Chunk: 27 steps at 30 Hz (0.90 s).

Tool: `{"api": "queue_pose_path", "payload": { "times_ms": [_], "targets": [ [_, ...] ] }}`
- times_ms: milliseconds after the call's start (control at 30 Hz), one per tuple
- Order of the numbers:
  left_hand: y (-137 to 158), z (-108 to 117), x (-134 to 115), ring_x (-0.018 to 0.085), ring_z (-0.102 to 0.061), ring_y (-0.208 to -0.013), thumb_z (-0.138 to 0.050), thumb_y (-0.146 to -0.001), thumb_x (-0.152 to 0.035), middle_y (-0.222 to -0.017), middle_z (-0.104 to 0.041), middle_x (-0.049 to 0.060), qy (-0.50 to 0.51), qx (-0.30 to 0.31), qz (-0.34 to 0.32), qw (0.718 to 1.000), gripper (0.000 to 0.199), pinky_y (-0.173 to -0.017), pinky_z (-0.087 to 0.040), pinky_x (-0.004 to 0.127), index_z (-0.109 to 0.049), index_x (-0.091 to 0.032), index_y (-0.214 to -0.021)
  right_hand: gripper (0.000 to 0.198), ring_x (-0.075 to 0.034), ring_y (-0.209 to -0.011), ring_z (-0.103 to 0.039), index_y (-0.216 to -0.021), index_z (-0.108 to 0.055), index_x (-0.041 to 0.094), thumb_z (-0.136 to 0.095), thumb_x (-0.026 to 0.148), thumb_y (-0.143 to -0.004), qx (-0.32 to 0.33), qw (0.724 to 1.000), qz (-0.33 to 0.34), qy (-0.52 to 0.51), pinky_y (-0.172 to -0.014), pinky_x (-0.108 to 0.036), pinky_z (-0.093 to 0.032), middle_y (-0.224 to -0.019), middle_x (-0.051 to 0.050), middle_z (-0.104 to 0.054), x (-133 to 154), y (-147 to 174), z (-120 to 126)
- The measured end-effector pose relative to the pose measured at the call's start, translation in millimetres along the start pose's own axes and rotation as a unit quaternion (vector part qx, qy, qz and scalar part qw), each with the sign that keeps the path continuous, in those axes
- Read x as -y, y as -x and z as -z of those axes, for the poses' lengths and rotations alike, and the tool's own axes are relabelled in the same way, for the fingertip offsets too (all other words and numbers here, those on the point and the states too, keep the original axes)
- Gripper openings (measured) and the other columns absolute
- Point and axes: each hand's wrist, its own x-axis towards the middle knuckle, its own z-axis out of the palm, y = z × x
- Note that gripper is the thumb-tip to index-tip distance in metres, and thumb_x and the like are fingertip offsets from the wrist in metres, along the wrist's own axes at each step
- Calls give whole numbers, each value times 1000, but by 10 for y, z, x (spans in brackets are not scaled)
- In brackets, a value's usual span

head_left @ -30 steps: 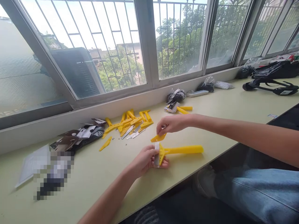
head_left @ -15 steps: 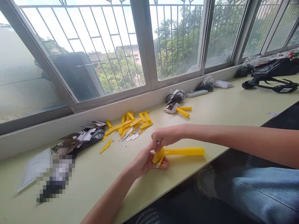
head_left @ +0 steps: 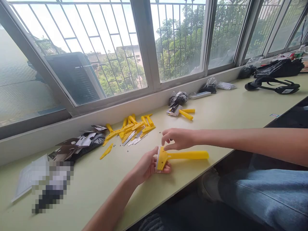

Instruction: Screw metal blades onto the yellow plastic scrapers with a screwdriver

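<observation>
Yellow cover (head_left: 162, 160) sits over the blade (head_left: 157, 158) of the scraper (head_left: 187, 155) clasped in the left hand (head_left: 146, 165) over the table (head_left: 84, 186), the right hand (head_left: 177, 139) beside it, fingertips parted, though loose metal bits (head_left: 127, 150) seem unfitted.

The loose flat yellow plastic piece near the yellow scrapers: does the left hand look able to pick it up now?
Probably not freely: the left hand holds the long-handled yellow plastic scraper, though nothing seems to block its way to the loose flat yellow plastic piece.
</observation>
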Motion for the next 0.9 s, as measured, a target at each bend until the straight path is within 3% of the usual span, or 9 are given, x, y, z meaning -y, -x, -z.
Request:
{"api": "queue_pose_path", "payload": {
  "times_ms": [133,333,533,667,800,900],
  "targets": [
    [2,-10,53,18,-74,-71,-62,-98,-30,-87,-75,15,-22,-21,-34,999,20,-79,-63,32,-56,-12,-106,31,-19,-72,-49,-80,-69,15,-50,28,-102,-26,997,-47,51,-70,-33,-35,-84,-8,-59,-104,338,-2],
    [0,-41,140,20,-74,-65,-74,-91,-36,-86,-76,14,-52,-5,-93,994,35,-69,-63,33,-46,-18,-102,44,-24,-80,-55,-80,-59,19,-33,41,-107,-23,994,-97,47,-76,-36,-37,-82,-10,-62,-236,826,-153],
    [-10,-50,197,19,-74,-64,-70,-91,-51,-96,-76,12,-108,39,-172,978,43,-64,-61,33,-42,-20,-101,50,-20,-72,-52,-72,-55,20,-34,52,-105,-44,990,-134,6,-71,-32,-36,-77,-8,-61,-142,707,-220],
    [-15,-53,208,17,-72,-64,-65,-95,-49,-96,-75,10,-138,34,-202,969,37,-63,-60,31,-40,-22,-96,43,-21,-76,-54,-74,-60,18,-44,49,-100,-54,985,-164,-29,-72,-31,-37,-80,-9,-65,-157,644,-177],
    [6,-49,209,14,-68,-63,-54,-102,-42,-96,-72,8,-214,14,-259,942,26,-61,-57,29,-38,-23,-95,48,-21,-72,-60,-85,-67,16,-45,57,-97,-27,973,-213,-85,-68,-31,-43,-76,-9,-70,-381,723,-103],
    [18,-26,218,15,-68,-68,-44,-106,-35,-91,-71,5,-337,-18,-313,888,17,-66,-57,28,-37,-24,-96,67,-21,-67,-60,-87,-68,15,-37,74,-94,-55,961,-248,-108,-66,-32,-45,-69,-8,-69,-522,755,16]
  ]
}}
